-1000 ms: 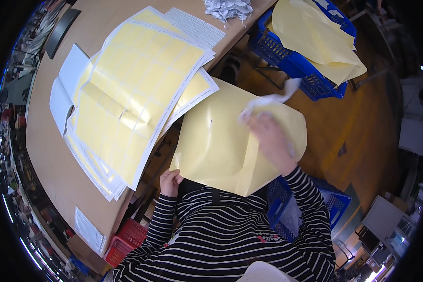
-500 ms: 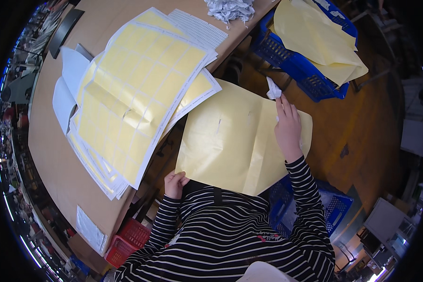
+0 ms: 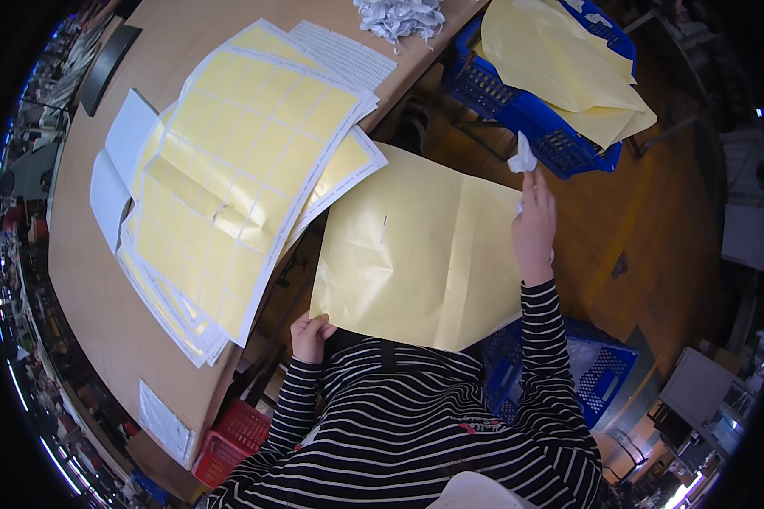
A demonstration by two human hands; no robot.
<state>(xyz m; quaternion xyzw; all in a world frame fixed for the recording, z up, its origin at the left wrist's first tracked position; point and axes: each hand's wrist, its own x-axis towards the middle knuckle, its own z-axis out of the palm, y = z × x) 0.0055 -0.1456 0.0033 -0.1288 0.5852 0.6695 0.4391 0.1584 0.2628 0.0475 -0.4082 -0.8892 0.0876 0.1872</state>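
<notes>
A large, plain yellow sheet of paper with a fold line and a small dark mark lies across my lap, its far left edge meeting the stack on the table. My left hand pinches its near left corner between thumb and fingers. By the sheet's right edge is my right hand, fingers pointing away from me, closed on a crumpled white paper scrap that sticks out past the fingertips. Whether that hand also touches the sheet, I cannot tell. Several yellow sheets with white grid lines and white borders form the loose stack on the table.
The brown table runs along my left, with a heap of white paper shreds at its far edge. A blue crate holding plain yellow sheets stands far right. Near my right elbow is another blue crate; a red basket sits lower left.
My right hand has moved to the right, away from the middle of the sheet, carrying the white scrap. My left hand keeps its pinch on the corner. The view has shifted slightly.
</notes>
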